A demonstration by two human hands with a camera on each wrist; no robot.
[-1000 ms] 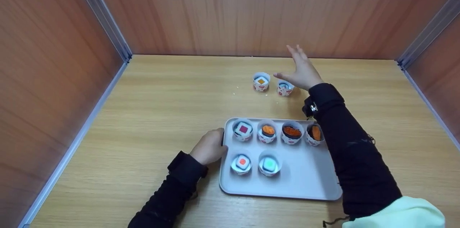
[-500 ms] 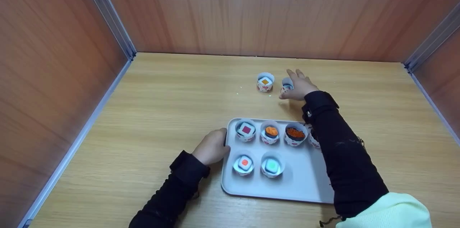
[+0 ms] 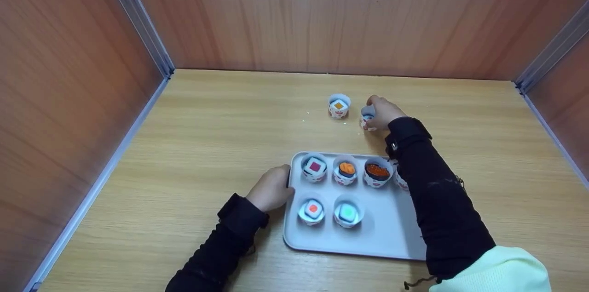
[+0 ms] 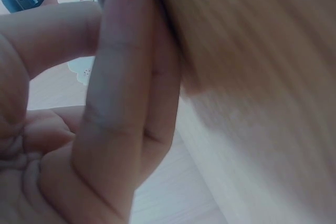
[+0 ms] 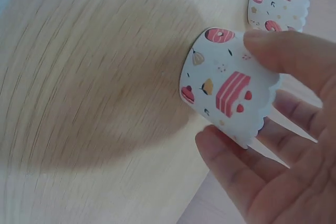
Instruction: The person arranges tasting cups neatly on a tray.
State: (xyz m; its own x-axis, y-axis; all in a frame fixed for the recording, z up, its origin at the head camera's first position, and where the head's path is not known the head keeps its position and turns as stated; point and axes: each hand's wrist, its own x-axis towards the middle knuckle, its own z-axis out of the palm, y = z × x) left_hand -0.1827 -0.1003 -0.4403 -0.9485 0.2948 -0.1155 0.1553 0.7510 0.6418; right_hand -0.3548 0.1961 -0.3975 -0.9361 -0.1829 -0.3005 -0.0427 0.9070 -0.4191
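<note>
My right hand (image 3: 385,113) holds a paper baking cup (image 5: 226,85) with a pink cake print, thumb on one side and fingers on the other. What lies inside that cup is mostly hidden. At the left edge of a light grey tray (image 3: 386,234), my left hand (image 3: 270,188) grips the rim, thumb on top. Along the tray's far side stand printed cups with sushi-like pieces: one with a dark red square (image 3: 314,167), one orange-topped (image 3: 345,170), one with red roe (image 3: 378,172). Nearer me are a cup with a coral dot (image 3: 312,209) and one with a mint square (image 3: 348,213).
Left of the held cup, another cup (image 3: 339,106) with an amber diamond stands on the wooden table (image 3: 221,122). My right sleeve (image 3: 437,200) crosses the tray's right side and partly covers a cup (image 3: 401,182). Wood panels (image 3: 322,16) wall the table in.
My right hand came down from above the far cup and closed its fingers around it; the cup shifted slightly toward me. My left hand stayed on the tray's edge.
</note>
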